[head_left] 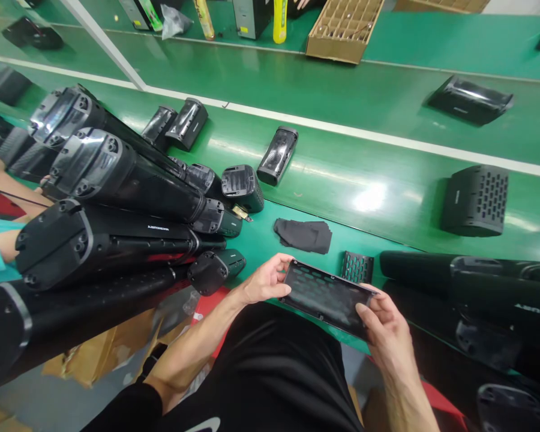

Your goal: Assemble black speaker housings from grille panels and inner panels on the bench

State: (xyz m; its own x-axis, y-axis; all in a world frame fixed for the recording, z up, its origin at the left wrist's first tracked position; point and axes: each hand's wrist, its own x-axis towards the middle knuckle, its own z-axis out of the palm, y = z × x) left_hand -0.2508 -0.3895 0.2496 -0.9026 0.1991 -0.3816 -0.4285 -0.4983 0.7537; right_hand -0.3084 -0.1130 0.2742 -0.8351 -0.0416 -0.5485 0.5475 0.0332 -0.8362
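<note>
Gripping the black panel [326, 295] at its ends, left fingers [279, 291] curled on one, right fingers [368, 313] pinching the other, above the bench edge [263, 240], near the cloth [303, 235] and small grille [357, 267]

- We have both hands up front, apart, thumbs pointing inward.
- Our left hand [265, 283]: fingers bent, left thumb [281, 291] laid on top, pinching.
- Our right hand [387, 319]: right thumb [367, 317] on top, fingers curled behind, pinching.
- Left forearm [202, 336] bare, slanting up from black sleeve [128, 411].
- Right forearm [402, 378] bare, rising from bottom edge.
</note>
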